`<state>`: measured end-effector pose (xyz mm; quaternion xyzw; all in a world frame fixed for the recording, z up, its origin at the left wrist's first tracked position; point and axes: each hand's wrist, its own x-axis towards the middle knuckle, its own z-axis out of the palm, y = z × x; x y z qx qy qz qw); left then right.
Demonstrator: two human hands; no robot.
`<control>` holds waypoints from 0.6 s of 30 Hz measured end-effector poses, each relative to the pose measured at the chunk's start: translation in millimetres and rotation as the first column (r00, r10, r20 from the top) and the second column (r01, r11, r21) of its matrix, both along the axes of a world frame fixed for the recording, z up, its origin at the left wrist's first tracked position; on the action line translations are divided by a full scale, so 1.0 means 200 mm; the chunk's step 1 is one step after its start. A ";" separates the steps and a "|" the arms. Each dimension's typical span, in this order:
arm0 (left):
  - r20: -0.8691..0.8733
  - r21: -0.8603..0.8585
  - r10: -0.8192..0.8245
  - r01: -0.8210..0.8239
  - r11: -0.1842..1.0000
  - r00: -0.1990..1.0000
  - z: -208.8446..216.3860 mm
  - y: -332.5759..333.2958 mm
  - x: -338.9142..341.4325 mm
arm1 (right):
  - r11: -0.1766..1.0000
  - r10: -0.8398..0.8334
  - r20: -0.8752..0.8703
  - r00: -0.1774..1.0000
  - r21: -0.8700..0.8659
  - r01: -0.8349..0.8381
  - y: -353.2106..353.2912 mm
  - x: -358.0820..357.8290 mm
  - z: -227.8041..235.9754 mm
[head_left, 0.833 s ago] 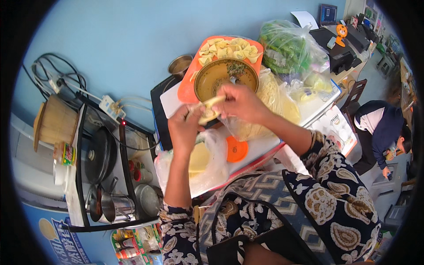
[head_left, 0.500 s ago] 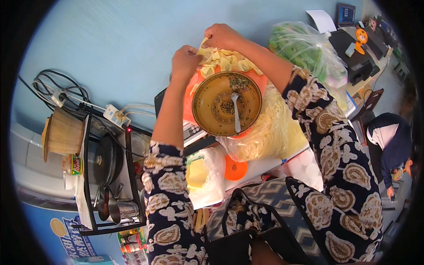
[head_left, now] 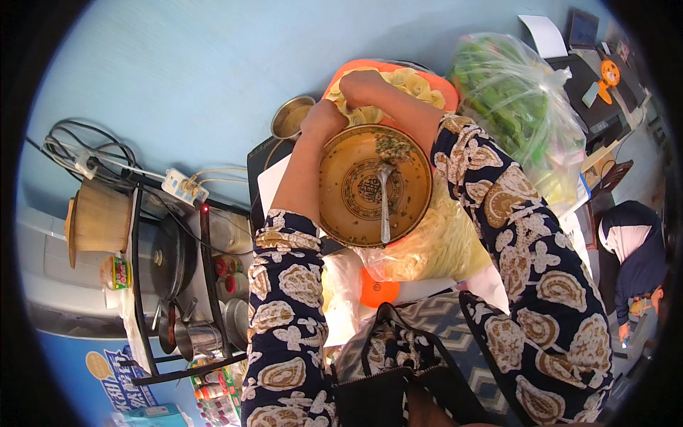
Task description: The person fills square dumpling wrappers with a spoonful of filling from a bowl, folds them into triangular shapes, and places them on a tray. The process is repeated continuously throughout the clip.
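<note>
Over the left part of an orange tray (head_left: pixel 449 88), my two hands are close together. My left hand (head_left: pixel 325 119) is curled, its fingertips turned away from view. My right hand (head_left: pixel 361 87) reaches down among pale yellow folded dumplings (head_left: pixel 409 82), closed, with its fingertips hidden. What either holds cannot be made out. Nearer to me, between my forearms, stands a brown patterned bowl (head_left: pixel 345 220). A metal spoon (head_left: pixel 385 203) leans in it, and some green chopped filling (head_left: pixel 393 147) clings to its far right side.
Right of the tray sits a clear bag of green vegetables (head_left: pixel 498 99). A bag of pale yellow wrappers or noodles (head_left: pixel 441 242) lies under the bowl's right side. A metal bowl (head_left: pixel 293 117) is at the left. A rack with pans (head_left: pixel 174 256) stands farther left; another person (head_left: pixel 629 249) sits far right.
My hands, which held a pale wrapper up at the tray's far left edge, have come down toward the tray. The view has shifted, showing more of the tray and the metal bowl.
</note>
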<state>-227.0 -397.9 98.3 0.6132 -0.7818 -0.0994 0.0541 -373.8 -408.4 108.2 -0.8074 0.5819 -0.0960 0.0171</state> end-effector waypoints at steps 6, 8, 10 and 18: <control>-0.227 -0.069 -0.001 -0.015 0.998 0.974 0.14 0.02 0.23 | 0.995 -0.022 -0.059 0.998 0.099 0.028 -0.14 0.04 0.17; -0.384 -0.152 -0.019 -0.043 0.987 0.923 0.22 0.16 0.34 | 1.000 -0.021 -0.086 0.996 -0.009 0.020 -0.12 0.09 0.19; -0.519 -0.128 0.013 -0.093 0.987 0.855 0.26 0.33 0.51 | 0.975 0.036 -0.105 0.994 -0.216 -0.058 -0.08 0.18 0.19; -0.801 -0.090 -0.006 -0.112 0.990 0.599 0.01 1.20 1.08 | 0.871 0.435 0.685 0.584 -0.156 -0.465 1.01 0.48 0.40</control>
